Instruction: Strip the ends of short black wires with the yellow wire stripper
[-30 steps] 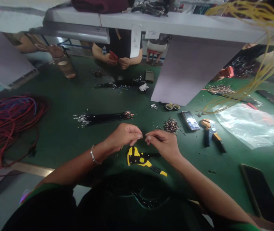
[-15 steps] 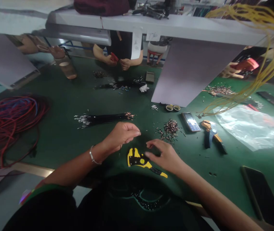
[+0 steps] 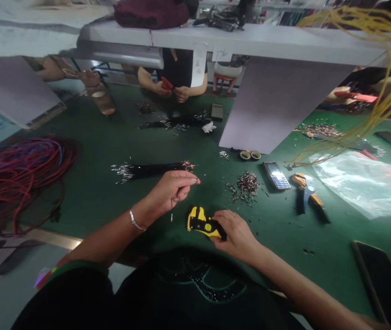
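Note:
My left hand [image 3: 174,189] is closed in a pinch on a short dark wire [image 3: 172,211]. One end, with a pale tip, hangs below my palm, and the other end pokes out just past my fingertips. My right hand [image 3: 234,231] is wrapped round the handles of a yellow and black wire stripper [image 3: 202,224]. Its jaws point up and left, beneath my left hand and apart from the wire. Behind my left hand lies a bundle of black wires [image 3: 154,169], with silvery tips at the left and coppery ends at the right.
Small offcuts lie in a pile [image 3: 248,184] beside a keypad phone [image 3: 277,175]. Farther right are a blue and orange hand tool [image 3: 308,192], a clear plastic bag [image 3: 363,183] and a dark smartphone [image 3: 377,275]. Red wire coils [image 3: 26,178] fill the left. Co-workers sit across the table.
My right hand has come down onto the wire stripper and closed round its handles. My left hand keeps its pinch on the wire, whose pale tip now shows below the palm.

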